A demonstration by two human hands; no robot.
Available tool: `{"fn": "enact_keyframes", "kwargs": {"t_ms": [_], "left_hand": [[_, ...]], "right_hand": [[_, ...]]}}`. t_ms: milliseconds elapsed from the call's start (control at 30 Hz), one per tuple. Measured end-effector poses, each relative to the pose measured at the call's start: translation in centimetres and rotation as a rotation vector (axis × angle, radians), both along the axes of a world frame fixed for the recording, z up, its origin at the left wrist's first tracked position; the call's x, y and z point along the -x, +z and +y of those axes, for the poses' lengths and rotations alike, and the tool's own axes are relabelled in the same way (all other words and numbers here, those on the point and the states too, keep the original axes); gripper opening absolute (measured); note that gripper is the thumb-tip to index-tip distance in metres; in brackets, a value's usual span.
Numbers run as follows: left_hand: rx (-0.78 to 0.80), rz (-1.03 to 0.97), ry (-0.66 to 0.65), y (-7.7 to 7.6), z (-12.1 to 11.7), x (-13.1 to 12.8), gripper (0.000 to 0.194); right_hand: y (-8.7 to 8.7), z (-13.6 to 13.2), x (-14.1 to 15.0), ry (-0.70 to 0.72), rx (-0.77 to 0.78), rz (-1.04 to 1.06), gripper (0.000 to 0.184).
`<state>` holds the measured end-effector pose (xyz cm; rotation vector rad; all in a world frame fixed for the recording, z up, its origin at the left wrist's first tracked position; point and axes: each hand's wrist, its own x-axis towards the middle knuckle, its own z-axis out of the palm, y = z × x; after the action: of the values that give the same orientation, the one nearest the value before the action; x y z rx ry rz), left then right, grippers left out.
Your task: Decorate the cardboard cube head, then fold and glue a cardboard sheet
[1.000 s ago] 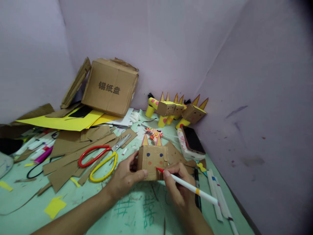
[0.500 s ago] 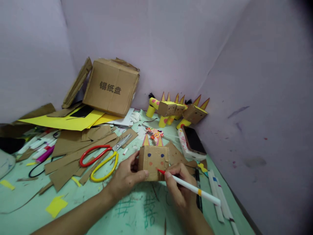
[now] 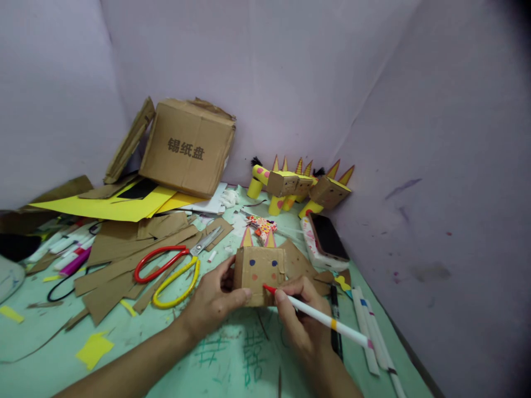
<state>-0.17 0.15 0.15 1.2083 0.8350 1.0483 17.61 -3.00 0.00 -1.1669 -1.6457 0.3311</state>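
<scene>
Fingers of left hand [image 3: 215, 301] grip small cardboard box [image 3: 262, 267], in from surface's [image 3: 186, 381] right edge, fingers of right hand [image 3: 305, 315] pinch red-tipped marker [image 3: 319, 315] at its front; pointed ears [image 3: 247, 237], blue dots [image 3: 252, 263], reddish dots [image 3: 254, 277] look done, lower front mostly bare.

Passage: green tabletop [image 3: 232, 378], open between left hand [image 3: 218, 303] and right hand [image 3: 302, 333], on the near side of the small cardboard box [image 3: 260, 269]. Obstacles, left: scissors [image 3: 194, 253] and cardboard strips [image 3: 124, 265] flank that hand. Obstacles, right: red-tipped pen [image 3: 321, 317], black marker [image 3: 334, 301] and white markers [image 3: 378, 331] stand before the wall [image 3: 423, 210].
</scene>
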Motion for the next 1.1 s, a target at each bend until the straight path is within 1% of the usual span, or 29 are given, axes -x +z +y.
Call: {"fn": "enact_keyframes", "kwargs": {"t_ms": [167, 300, 467, 600, 800, 967, 1100], "left_hand": [[0.008, -0.003, -0.004, -0.02, -0.09, 0.13, 0.069], [-0.004, -0.014, -0.012, -0.26, 0.0, 0.24, 0.068], [-0.005, -0.003, -0.009, -0.48, 0.07, 0.16, 0.068], [-0.011, -0.01, -0.009, -0.43, -0.05, 0.17, 0.066], [-0.012, 0.018, 0.002, -0.35, -0.06, 0.24, 0.068], [-0.029, 0.002, -0.012, -0.39, -0.1, 0.18, 0.066], [-0.012, 0.024, 0.0, -0.31, -0.08, 0.1, 0.07]], "right_hand": [[0.24, -0.12, 0.03, 0.01, 0.025, 0.017, 0.022], [0.07, -0.02, -0.11, 0.031, 0.058, 0.05, 0.021], [-0.25, 0.14, -0.13, -0.009, 0.052, 0.074, 0.02], [-0.15, 0.05, -0.02, -0.025, 0.046, 0.081, 0.019], [0.03, -0.11, 0.11, 0.013, 0.077, 0.085, 0.021], [-0.07, 0.0, 0.08, 0.033, 0.045, 0.036, 0.021], [-0.1, 0.14, 0.24, -0.016, 0.001, 0.012, 0.021]]}}
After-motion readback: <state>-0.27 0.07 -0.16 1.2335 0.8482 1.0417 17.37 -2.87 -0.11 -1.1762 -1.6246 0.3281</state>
